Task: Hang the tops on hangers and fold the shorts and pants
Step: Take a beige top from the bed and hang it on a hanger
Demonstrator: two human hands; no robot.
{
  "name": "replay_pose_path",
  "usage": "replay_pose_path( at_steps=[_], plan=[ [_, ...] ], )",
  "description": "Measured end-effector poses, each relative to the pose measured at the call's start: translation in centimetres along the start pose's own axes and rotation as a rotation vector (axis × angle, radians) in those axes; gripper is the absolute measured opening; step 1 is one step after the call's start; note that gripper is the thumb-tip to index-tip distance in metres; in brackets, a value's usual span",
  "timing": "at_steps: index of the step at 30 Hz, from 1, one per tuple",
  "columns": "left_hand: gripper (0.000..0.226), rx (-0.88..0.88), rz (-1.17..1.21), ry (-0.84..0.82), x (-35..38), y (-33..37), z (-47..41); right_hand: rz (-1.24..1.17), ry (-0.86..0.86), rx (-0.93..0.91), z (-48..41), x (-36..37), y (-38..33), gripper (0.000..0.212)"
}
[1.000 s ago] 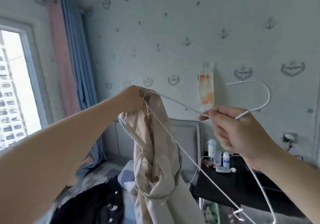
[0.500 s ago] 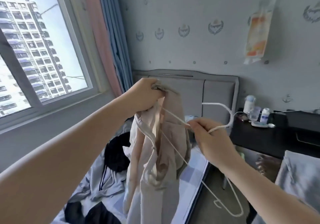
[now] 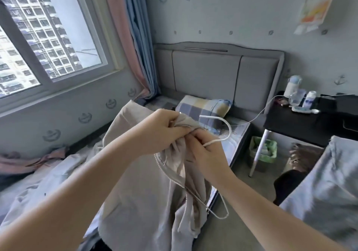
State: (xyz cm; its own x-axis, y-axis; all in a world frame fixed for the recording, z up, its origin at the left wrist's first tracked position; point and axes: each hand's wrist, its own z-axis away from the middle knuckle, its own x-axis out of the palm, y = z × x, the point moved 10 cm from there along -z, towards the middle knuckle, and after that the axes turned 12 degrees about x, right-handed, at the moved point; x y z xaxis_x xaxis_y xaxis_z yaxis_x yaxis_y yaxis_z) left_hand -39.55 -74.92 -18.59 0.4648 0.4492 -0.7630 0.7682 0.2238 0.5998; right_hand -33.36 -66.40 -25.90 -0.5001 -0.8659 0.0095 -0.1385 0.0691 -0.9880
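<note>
Bedroom, bed (image 3: 237, 134) with grey headboard. I see the beige top (image 3: 147, 192) held up over the bed. Left hand (image 3: 160, 132) grips its bunched upper edge; right hand (image 3: 207, 153) pinches fabric and white hanger (image 3: 229, 128), touching the left.

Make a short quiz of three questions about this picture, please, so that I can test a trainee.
1. True or false: the right hand holds the white hanger just below its hook.
2. How does the left hand meet the beige top? A: it grips bunched cloth. B: it lies flat under it. C: it does not touch it.
3. Fill in: in the picture, the black side table stands on the ___ side of the bed.

Key: 1 true; 2 A; 3 right.
</note>
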Motion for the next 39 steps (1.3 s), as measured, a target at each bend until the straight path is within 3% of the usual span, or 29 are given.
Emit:
replay_pose_path(
  at_steps=[5,10,14,18,22,25,31,35,37,39],
  plan=[
    [0.042,0.465,-0.517,0.087,-1.6,3.9,2.1,-0.018,-0.092,-0.014,0.0,-1.1,-0.2,0.021],
    [0.065,0.305,-0.742,-0.115,1.2,-0.6,3.1,0.068,-0.082,-0.028,0.6,-3.3,-0.6,0.031],
    [0.038,0.336,-0.549,-0.128,6.8,-0.2,4.1,0.219,-0.147,-0.022,1.4,-1.8,0.3,0.035],
    [0.024,0.214,-0.325,-0.080,9.9,-2.3,3.8,0.317,-0.108,0.037,1.2,-2.7,2.0,0.047],
    [0.030,-0.016,-0.052,0.172,9.5,-7.6,6.1,0.357,0.057,0.024,2.7,-6.6,4.3,0.026],
    [0.030,-0.208,0.133,0.337,10.4,-10.9,9.4,0.342,0.026,0.139,4.9,-6.1,8.7,0.016],
    [0.030,-0.212,0.235,0.439,12.2,-10.1,11.3,0.478,-0.224,0.224,9.1,0.0,15.3,0.030],
    [0.030,-0.256,0.287,0.416,13.2,-10.2,11.5,0.581,-0.178,0.169,9.4,0.6,16.5,0.032],
    [0.032,-0.284,0.294,0.445,13.2,-10.5,12.0,0.550,-0.149,0.180,9.7,-0.4,16.9,0.012],
    [0.032,-0.329,0.258,0.461,13.2,-11.3,12.5,0.423,-0.151,0.239,10.3,-1.4,17.5,0.021]
  ],
)
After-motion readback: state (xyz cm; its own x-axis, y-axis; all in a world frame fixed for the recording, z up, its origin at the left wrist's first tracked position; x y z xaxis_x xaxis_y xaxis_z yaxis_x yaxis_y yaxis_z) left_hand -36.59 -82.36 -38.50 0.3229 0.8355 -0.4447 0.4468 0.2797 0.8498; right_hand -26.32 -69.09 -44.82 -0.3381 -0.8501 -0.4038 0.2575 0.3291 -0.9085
